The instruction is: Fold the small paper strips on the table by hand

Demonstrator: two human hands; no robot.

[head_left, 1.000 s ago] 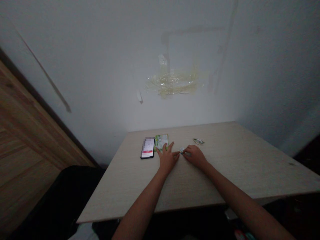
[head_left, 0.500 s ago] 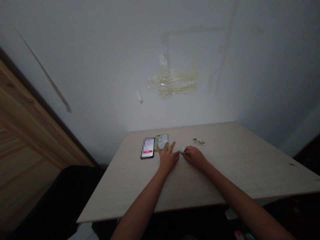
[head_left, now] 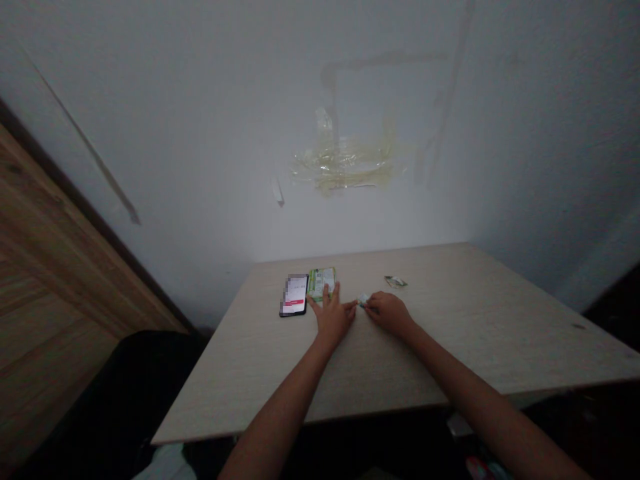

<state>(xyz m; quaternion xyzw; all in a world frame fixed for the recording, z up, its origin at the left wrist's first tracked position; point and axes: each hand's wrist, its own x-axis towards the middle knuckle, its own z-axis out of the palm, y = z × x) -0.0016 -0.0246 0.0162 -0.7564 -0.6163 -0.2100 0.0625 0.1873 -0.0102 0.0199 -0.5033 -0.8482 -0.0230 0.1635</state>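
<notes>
Two bare forearms reach forward from the bottom edge across a pale wood-grain desk, and the hands meet near its middle. The right hand is drawn in, its fingertips pinching a small whitish-green wrapper piece at the desk surface, in the narrow gap between the two hands. The left hand lies palm down with three fingers fanned out; its thumb and forefinger come together at the left edge of that piece (whether they grip it too, I cannot tell). Two of the spread fingertips overlap the near part of a flat green-and-white packet. Just left of the packet, a smartphone lies face up, its bright screen partly blurred by blocks, with a red bar low down. Beyond the right hand, apart from it, lies a small crumpled wrapper. Behind the desk rises a grey wall with a patch of shiny yellowish tape; slanted wooden boards fill the left edge.
</notes>
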